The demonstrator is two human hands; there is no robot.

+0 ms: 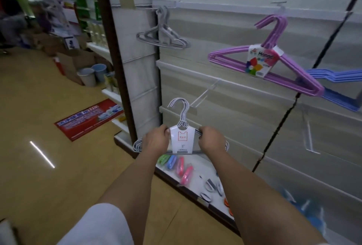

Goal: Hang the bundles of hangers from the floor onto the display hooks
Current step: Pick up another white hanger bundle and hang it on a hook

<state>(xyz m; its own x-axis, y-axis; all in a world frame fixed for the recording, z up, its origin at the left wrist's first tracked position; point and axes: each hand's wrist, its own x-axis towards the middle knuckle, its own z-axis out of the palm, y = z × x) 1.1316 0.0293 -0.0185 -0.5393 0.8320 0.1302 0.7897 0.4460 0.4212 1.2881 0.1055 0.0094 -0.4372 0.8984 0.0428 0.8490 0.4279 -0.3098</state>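
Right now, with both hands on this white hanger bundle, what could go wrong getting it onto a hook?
The white hanger bundle is held below the empty hook, whose thin angled tip may be missed by several stacked hook tops. The left hand and right hand grip only the shoulders, so loose hangers could fan apart.

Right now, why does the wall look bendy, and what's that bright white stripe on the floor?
In the head view, the wide-angle lens curves the shelf rails and the dark post; the white stripe is glare from a light on the shiny floor; the shop at far left is smeared and blurry; the white hanger bundle in both hands, left hand and right hand, looks fairly sharp.
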